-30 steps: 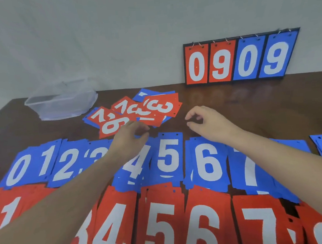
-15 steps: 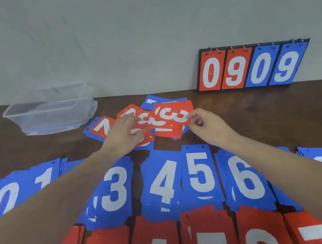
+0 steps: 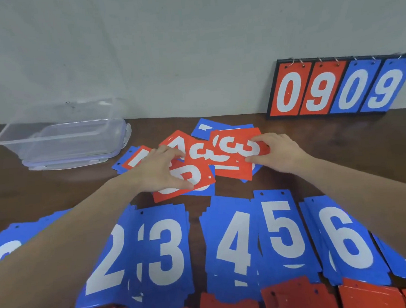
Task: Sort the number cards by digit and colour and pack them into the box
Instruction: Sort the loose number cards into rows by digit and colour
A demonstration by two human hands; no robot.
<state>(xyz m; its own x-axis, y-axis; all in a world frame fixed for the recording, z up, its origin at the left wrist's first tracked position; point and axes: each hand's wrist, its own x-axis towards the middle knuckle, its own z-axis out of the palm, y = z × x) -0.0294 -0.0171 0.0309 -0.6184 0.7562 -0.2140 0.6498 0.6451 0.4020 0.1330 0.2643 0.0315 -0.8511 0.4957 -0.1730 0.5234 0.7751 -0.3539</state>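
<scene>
While both your hands work the loose heap of red and blue number cards [image 3: 223,152] mid-bench, you're in the sorting step: your left hand [image 3: 161,172] pinches a red card [image 3: 194,178] at its near edge, your right hand [image 3: 277,152] pinches the red three card [image 3: 233,149]. Blue sorted piles [image 3: 237,245] lie nearer you, the clear plastic box [image 3: 61,137] sits far left. Next, read each digit and match it to its pile.

Red piles [image 3: 232,307] cut off below; digits unseen
</scene>
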